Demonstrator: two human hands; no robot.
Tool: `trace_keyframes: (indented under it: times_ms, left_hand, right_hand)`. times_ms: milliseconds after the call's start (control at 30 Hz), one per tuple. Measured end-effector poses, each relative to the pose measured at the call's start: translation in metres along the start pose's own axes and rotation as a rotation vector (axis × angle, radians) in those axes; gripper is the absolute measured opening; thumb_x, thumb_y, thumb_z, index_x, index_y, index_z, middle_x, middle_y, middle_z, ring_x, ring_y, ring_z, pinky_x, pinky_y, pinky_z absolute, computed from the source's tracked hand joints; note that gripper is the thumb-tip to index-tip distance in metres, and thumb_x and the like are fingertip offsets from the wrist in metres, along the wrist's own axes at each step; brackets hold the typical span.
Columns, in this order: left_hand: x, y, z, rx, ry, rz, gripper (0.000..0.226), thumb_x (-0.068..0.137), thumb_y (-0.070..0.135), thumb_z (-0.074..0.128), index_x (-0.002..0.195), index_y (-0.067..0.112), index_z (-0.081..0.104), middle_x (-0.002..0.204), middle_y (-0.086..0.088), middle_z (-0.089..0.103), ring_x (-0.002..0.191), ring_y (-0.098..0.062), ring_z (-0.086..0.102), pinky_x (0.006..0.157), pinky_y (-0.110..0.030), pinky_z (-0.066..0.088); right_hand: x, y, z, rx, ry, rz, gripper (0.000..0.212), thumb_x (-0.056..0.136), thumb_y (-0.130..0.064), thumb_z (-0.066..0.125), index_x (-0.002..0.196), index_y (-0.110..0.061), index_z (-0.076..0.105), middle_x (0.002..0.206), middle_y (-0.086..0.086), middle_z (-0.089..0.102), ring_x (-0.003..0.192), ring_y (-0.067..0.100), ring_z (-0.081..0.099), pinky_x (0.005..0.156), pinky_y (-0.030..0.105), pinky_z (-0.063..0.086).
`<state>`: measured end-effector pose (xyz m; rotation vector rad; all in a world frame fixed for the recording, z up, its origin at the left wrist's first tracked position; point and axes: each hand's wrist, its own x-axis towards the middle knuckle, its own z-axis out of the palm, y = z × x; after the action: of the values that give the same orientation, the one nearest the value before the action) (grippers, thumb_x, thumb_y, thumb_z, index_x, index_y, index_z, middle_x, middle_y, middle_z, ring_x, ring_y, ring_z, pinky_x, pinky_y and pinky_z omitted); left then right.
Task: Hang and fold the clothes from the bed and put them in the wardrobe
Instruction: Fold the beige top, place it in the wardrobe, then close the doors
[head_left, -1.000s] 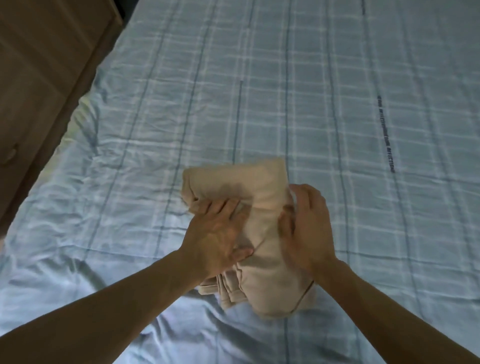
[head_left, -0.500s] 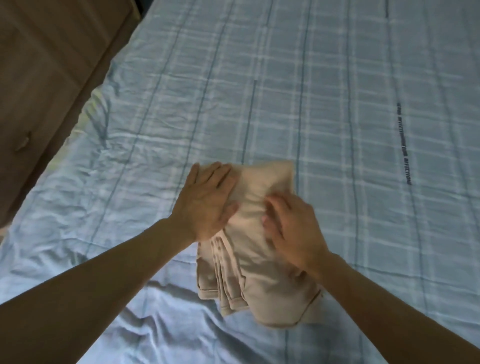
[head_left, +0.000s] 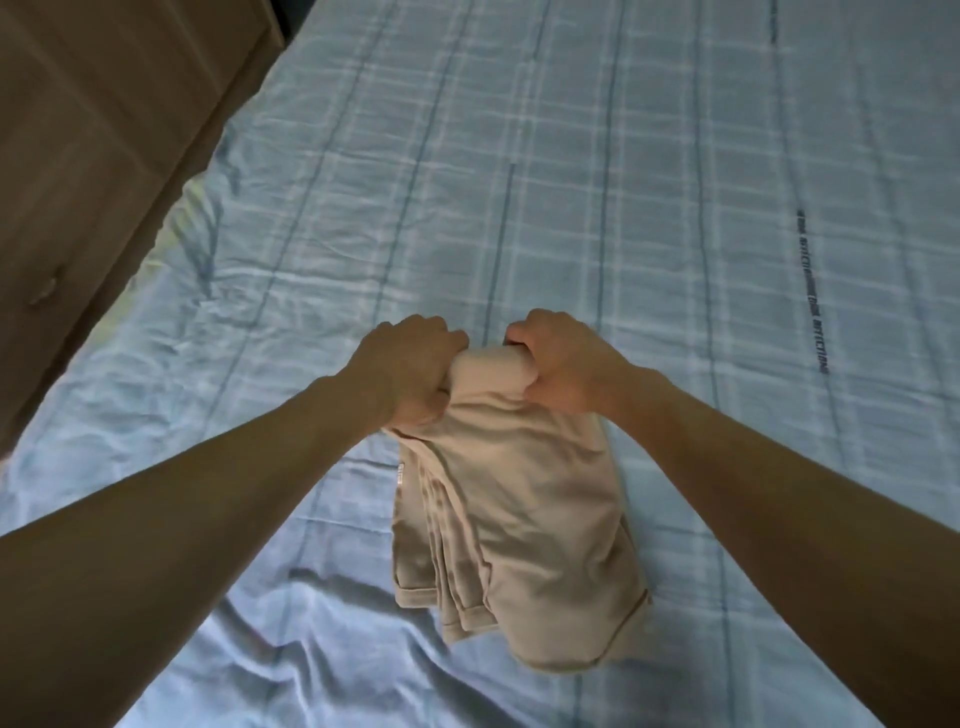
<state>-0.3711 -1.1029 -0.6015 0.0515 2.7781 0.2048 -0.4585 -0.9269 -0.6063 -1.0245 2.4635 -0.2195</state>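
- Beige folded garment (head_left: 519, 519): lying on the bed, its layered hems pointing toward the viewer and its far end bunching into a roll between the two hands.
- Left hand (head_left: 410, 369): gripping the left end of that roll, fingers curling over the far edge of the cloth with the knuckles uppermost.
- Right hand (head_left: 566, 364): gripping the right end of the roll, fingers clenching over the top fold and the thumb tucking in against the fabric.
- Light-blue checked bedsheet (head_left: 571, 156): lying wrinkled beneath the garment and stretching away beyond both hands.
- Dark printed lettering (head_left: 810, 291): running along the sheet to the right, well apart from the garment.
- Wooden cabinet (head_left: 104, 156): standing along the bed's left edge, showing a small handle (head_left: 44, 291).
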Motion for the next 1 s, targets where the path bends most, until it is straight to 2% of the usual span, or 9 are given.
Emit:
trace_keyframes:
  times_ms: [67, 133, 267, 333, 433, 567, 733, 867, 1000]
  left_hand:
    - [-0.009, 0.001, -0.002, -0.038, 0.068, 0.028, 0.024, 0.081, 0.026, 0.061, 0.095, 0.026, 0.042, 0.094, 0.004, 0.050, 0.091, -0.022, 0.054, 0.068, -0.033, 0.038]
    - [-0.013, -0.001, -0.015, -0.072, 0.177, 0.024, 0.023, 0.080, 0.024, 0.061, 0.099, 0.023, 0.048, 0.096, 0.001, 0.055, 0.091, -0.025, 0.056, 0.065, -0.033, 0.038]
    - [-0.008, -0.006, -0.060, -0.130, 0.471, 0.002, 0.028, 0.078, 0.021, 0.067, 0.104, 0.017, 0.058, 0.095, -0.003, 0.056, 0.092, -0.027, 0.054, 0.066, -0.036, 0.041]
    - [-0.006, -0.006, -0.070, -0.127, 0.556, 0.005, 0.030, 0.077, 0.020, 0.069, 0.105, 0.015, 0.060, 0.095, -0.005, 0.056, 0.091, -0.028, 0.053, 0.067, -0.038, 0.041]
    - [-0.013, -0.003, -0.058, -0.084, 0.592, 0.060, 0.033, 0.073, 0.013, 0.072, 0.104, 0.013, 0.061, 0.094, -0.007, 0.057, 0.088, -0.030, 0.054, 0.067, -0.041, 0.044]
    - [-0.034, 0.005, -0.026, -0.050, 0.666, 0.118, 0.040, 0.060, 0.006, 0.075, 0.097, 0.012, 0.062, 0.093, -0.006, 0.060, 0.084, -0.030, 0.054, 0.063, -0.043, 0.046]
    - [-0.050, 0.014, -0.003, -0.037, 0.638, 0.165, 0.044, 0.054, 0.002, 0.078, 0.094, 0.012, 0.063, 0.094, -0.006, 0.061, 0.082, -0.030, 0.054, 0.060, -0.041, 0.043]
    - [-0.067, 0.023, -0.005, -0.070, 0.622, 0.191, 0.050, 0.053, 0.008, 0.083, 0.098, 0.011, 0.063, 0.097, -0.007, 0.061, 0.084, -0.031, 0.055, 0.062, -0.043, 0.047]
    - [-0.093, 0.036, 0.004, -0.014, 0.555, 0.245, 0.049, 0.057, 0.020, 0.081, 0.102, 0.013, 0.063, 0.103, -0.007, 0.060, 0.088, -0.031, 0.053, 0.071, -0.041, 0.043]
  right_hand:
    - [-0.010, 0.002, -0.001, 0.057, 0.057, -0.025, 0.035, 0.075, -0.015, 0.072, 0.108, -0.020, 0.062, 0.097, -0.003, 0.045, 0.092, 0.022, 0.055, 0.078, 0.034, 0.047]
    - [-0.014, 0.001, -0.013, 0.073, 0.146, -0.051, 0.033, 0.073, -0.018, 0.072, 0.105, -0.019, 0.063, 0.096, -0.002, 0.048, 0.086, 0.022, 0.055, 0.077, 0.039, 0.050]
    - [-0.011, -0.004, -0.057, 0.095, 0.420, -0.024, 0.028, 0.076, -0.016, 0.064, 0.104, -0.017, 0.064, 0.095, 0.003, 0.054, 0.084, 0.025, 0.056, 0.077, 0.038, 0.048]
    - [-0.007, -0.004, -0.069, 0.065, 0.469, -0.023, 0.030, 0.076, -0.013, 0.062, 0.106, -0.016, 0.063, 0.098, 0.006, 0.055, 0.085, 0.028, 0.057, 0.080, 0.041, 0.048]
    - [-0.011, -0.005, -0.063, 0.034, 0.435, -0.054, 0.033, 0.076, -0.009, 0.063, 0.108, -0.015, 0.062, 0.100, 0.007, 0.055, 0.085, 0.030, 0.058, 0.079, 0.044, 0.049]
    - [-0.037, -0.006, -0.033, -0.013, 0.431, -0.101, 0.038, 0.071, -0.005, 0.068, 0.108, -0.013, 0.060, 0.101, 0.007, 0.056, 0.086, 0.027, 0.056, 0.076, 0.039, 0.046]
    - [-0.066, -0.007, 0.002, -0.049, 0.435, -0.128, 0.044, 0.069, -0.010, 0.072, 0.111, -0.011, 0.058, 0.108, 0.008, 0.057, 0.091, 0.028, 0.055, 0.080, 0.039, 0.043]
    - [-0.079, -0.007, 0.005, 0.040, 0.430, -0.149, 0.049, 0.067, -0.006, 0.070, 0.114, -0.012, 0.055, 0.111, 0.004, 0.058, 0.095, 0.024, 0.055, 0.083, 0.034, 0.040]
    - [-0.105, -0.001, 0.018, 0.039, 0.397, -0.183, 0.051, 0.069, -0.010, 0.067, 0.117, -0.016, 0.053, 0.124, 0.004, 0.057, 0.109, 0.025, 0.055, 0.093, 0.040, 0.046]
